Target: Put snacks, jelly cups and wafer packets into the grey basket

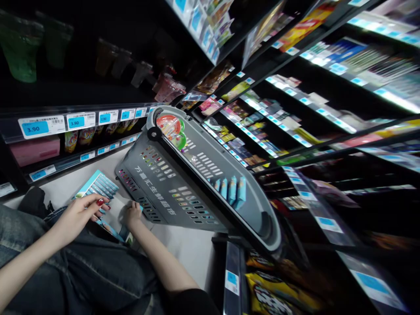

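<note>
An open light-blue box (104, 183) with several blue packets in a row lies low between my knees and the shopping basket. My left hand (85, 211), with red nails, is over the box, fingers bent and thumb close to the fingertips. Whatever may be between them does not show. My right hand (131, 213) is closed on the box's right side, near a pale flap. Beside it stands a grey shopping basket (157, 183), tilted in view. Inside are blue packets (236, 191) and round tubs with red and green rims (170, 127).
On the left, a low shelf edge carries price tags (42, 126), with cups (24, 50) above and a pink box (36, 148) below. Shelves of packaged goods (348, 57) run along the right, blurred. Yellow snack bags (272, 288) lie at lower right. Pale floor (190, 245) shows beneath the basket.
</note>
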The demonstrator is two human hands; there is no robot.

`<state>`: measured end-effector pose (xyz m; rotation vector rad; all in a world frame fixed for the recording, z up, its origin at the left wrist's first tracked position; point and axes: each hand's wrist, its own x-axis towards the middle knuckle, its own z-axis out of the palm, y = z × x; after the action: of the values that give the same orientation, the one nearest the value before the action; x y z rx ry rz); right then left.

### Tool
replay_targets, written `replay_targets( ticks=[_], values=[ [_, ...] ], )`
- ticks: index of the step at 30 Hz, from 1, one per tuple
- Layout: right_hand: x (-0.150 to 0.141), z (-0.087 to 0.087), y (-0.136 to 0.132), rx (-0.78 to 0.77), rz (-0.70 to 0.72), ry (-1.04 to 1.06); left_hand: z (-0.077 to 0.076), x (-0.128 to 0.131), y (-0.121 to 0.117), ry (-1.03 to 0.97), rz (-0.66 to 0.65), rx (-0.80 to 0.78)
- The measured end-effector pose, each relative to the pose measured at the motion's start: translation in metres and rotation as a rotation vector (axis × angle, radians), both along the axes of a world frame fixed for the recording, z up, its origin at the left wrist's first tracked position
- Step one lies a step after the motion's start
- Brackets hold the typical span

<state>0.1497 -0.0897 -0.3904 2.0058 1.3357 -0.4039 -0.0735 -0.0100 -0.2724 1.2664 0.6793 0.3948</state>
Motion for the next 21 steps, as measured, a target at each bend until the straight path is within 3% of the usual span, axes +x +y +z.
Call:
replay_targets(
  ticks=[5,13,16,19,21],
  values=[
    [0.000,-0.014,0.004,0.024,-0.104,-0.067,0.001,0.000,0.001,0.010,-0.019,0.004],
    [-0.021,0.005,0.023,0.163,-0.189,0.026,0.001,0.000,0.001,0.019,-0.017,0.018],
    [-0.019,0.034,0.033,0.251,-0.234,0.048,0.001,0.000,0.002,0.019,-0.016,0.021],
    [-0.018,0.084,0.031,0.389,-0.237,0.036,-0.003,0.001,0.001,0.036,-0.002,0.012],
    [-0.027,0.118,0.020,0.591,-0.158,0.052,-0.005,0.002,0.000,0.078,0.038,-0.064]
  ],
)
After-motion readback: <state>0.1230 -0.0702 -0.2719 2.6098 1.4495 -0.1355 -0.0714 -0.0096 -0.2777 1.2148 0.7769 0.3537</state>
